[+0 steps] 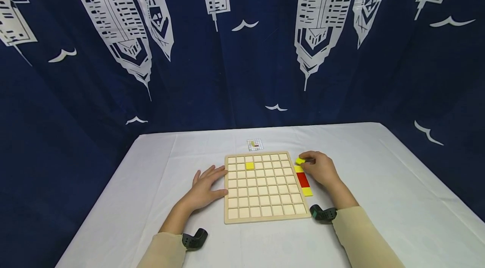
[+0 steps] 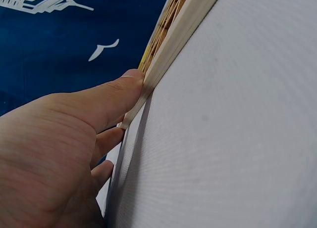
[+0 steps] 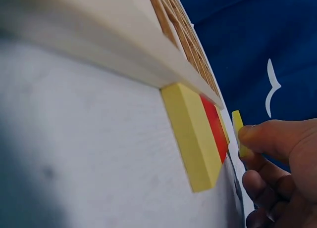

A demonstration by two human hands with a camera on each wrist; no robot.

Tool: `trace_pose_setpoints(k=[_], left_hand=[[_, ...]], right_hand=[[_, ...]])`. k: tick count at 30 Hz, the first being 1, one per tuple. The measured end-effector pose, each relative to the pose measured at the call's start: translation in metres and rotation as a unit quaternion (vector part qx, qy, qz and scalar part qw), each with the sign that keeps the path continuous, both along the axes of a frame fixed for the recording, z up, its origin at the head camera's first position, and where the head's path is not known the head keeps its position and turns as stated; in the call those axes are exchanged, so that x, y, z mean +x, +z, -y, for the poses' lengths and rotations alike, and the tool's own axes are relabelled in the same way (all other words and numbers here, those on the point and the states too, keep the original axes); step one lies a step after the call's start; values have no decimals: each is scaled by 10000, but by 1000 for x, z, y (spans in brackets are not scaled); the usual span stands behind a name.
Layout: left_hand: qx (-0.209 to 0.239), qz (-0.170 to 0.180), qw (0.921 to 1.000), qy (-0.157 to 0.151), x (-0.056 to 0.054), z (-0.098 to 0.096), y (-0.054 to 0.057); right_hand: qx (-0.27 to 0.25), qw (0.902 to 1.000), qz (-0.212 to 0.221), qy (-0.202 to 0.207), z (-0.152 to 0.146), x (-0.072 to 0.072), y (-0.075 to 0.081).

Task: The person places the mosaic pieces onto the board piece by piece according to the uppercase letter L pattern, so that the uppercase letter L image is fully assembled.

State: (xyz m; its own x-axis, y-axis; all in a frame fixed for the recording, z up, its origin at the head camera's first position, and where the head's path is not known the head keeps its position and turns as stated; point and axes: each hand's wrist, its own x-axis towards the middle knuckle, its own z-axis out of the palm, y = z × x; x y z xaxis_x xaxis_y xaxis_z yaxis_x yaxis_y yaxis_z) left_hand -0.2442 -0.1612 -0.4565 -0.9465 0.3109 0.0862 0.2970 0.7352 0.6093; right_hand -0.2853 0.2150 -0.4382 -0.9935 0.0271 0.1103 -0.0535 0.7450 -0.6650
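A square wooden grid board [image 1: 263,218] lies on the white table, with one yellow tile [image 1: 249,165] in a cell of its second row. My left hand [image 1: 203,190] touches the board's left edge with straight, spread fingers; the left wrist view has the thumb [image 2: 119,97] against the frame. Beside the board's upper right corner, my right hand [image 1: 319,167] pinches a small yellow block [image 1: 300,161] between thumb and fingers. In the right wrist view that block [image 3: 238,129] is clear of the row of blocks. Along the right edge lie a red block [image 1: 303,180] and yellow blocks [image 1: 307,191].
Behind the board lies a small printed card [image 1: 255,145] showing a grid with coloured cells. Each wrist wears a black camera mount [image 1: 195,239]. A dark blue curtain [image 1: 212,74] with white buildings and birds hangs behind the white-covered table [image 1: 151,175].
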Motion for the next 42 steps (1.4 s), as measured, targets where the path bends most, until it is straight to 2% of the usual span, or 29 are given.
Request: trace_pose_setpoints(k=[7, 15, 22, 31, 42], left_hand=[[50, 63, 10000, 23, 1, -1, 2], [45, -17, 10000, -1, -1, -1, 1], [-5, 18, 10000, -16, 0, 0, 0], [40, 14, 10000, 26, -1, 1, 0], [-17, 24, 10000, -42, -2, 1, 0]], right_hand=[[-31, 9997, -25, 233, 9, 1, 14], [-163, 9982, -133, 559, 30, 1, 28], [-348, 9942, -232, 994, 49, 1, 27], [-521, 9842, -201, 1680, 81, 0, 19], [-495, 9787, 34, 1990, 110, 1, 15]])
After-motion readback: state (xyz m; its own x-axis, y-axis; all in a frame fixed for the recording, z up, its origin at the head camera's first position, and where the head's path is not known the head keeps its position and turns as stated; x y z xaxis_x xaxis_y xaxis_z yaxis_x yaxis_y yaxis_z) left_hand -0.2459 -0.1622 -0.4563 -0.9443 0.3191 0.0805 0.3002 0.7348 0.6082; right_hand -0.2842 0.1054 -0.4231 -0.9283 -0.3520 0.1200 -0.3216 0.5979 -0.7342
